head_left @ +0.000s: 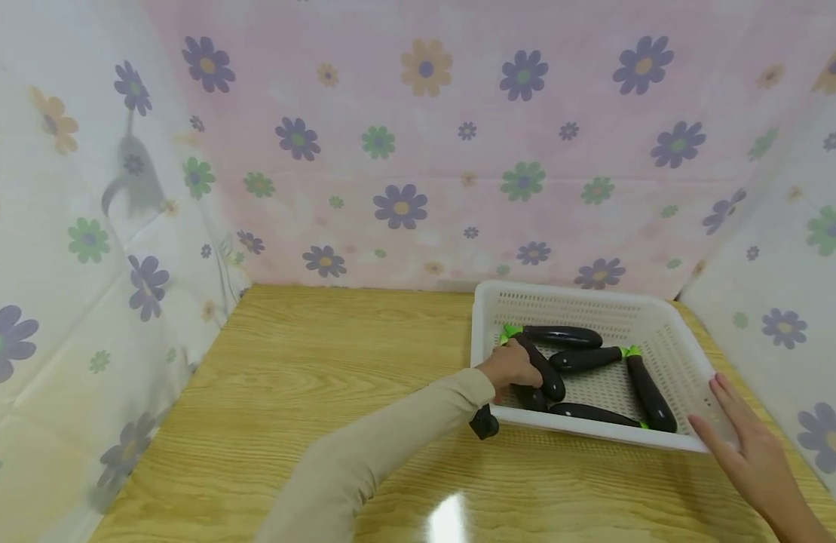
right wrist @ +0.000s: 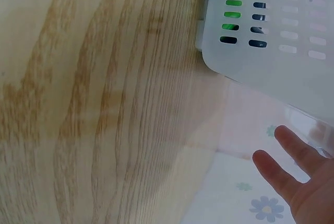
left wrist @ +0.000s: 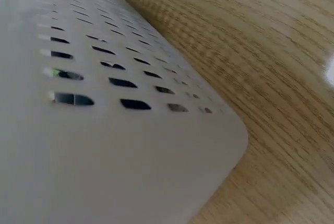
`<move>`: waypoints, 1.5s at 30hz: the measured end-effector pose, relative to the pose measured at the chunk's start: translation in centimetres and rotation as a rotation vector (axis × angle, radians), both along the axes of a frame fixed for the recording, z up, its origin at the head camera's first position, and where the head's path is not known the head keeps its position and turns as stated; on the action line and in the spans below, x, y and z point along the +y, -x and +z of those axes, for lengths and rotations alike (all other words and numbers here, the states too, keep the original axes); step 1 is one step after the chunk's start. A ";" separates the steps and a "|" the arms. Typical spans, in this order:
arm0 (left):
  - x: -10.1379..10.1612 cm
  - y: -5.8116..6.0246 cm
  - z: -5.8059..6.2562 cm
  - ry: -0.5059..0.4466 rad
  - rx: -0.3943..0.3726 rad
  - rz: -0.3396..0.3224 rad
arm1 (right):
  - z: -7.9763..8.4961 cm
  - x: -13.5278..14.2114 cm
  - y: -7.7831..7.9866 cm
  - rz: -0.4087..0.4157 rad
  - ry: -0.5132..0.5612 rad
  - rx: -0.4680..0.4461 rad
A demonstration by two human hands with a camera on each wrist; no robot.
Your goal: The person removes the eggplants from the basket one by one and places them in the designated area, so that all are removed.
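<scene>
A white perforated plastic basket point(head_left: 482, 332) holds several dark eggplants with green caps. Inside its left end, my left hand point(head_left: 511, 368) grips one eggplant point(head_left: 549, 377), covering part of it. Another eggplant point(head_left: 529, 397) lies partly hidden below that hand. My right hand point(head_left: 753, 445) is at the basket's right front corner, fingers extended and thumb over the rim. In the right wrist view, two fingers of the right hand point(right wrist: 305, 182) reach toward the basket wall point(right wrist: 271, 72). The left wrist view shows only the basket's outer wall point(left wrist: 130, 156) and the table.
Around the held one lie more eggplants: one at the back point(head_left: 563, 336), one mid-basket point(head_left: 587, 360), one at the right point(head_left: 651, 396) and one along the front wall point(head_left: 594, 414). The basket stands on a wood-grain table point(head_left: 323, 354), enclosed by flowered cloth point(head_left: 350, 166).
</scene>
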State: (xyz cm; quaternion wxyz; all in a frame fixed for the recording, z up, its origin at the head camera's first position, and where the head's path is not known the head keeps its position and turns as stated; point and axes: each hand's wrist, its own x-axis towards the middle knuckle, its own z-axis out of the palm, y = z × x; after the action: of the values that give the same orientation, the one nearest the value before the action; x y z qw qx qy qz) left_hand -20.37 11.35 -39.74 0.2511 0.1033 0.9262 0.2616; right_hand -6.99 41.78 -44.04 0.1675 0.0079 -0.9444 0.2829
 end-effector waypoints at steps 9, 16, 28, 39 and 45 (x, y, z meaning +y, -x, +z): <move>0.6 -0.2 -1.6 -0.328 -0.111 0.304 | 0.1 0.1 0.1 0.022 0.016 -0.031; 0.2 -0.3 -0.8 -0.525 -0.227 0.409 | 0.1 0.2 -0.1 0.008 -0.003 -0.044; -0.8 -0.1 0.9 -0.809 -0.275 0.347 | 0.4 0.2 -0.1 0.002 0.003 -0.035; -3.6 0.7 2.9 -0.879 -0.248 0.206 | 0.8 0.1 0.4 0.083 -0.030 -0.049; -5.2 1.3 3.5 -0.943 -0.244 0.184 | 0.9 0.0 0.3 0.111 -0.140 -0.014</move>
State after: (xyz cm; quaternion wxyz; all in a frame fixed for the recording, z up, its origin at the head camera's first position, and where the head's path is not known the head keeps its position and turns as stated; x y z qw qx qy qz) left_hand -21.66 6.19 -36.25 0.2592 0.0920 0.6762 0.6835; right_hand -7.29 41.74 -43.15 0.1441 0.0702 -0.9610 0.2252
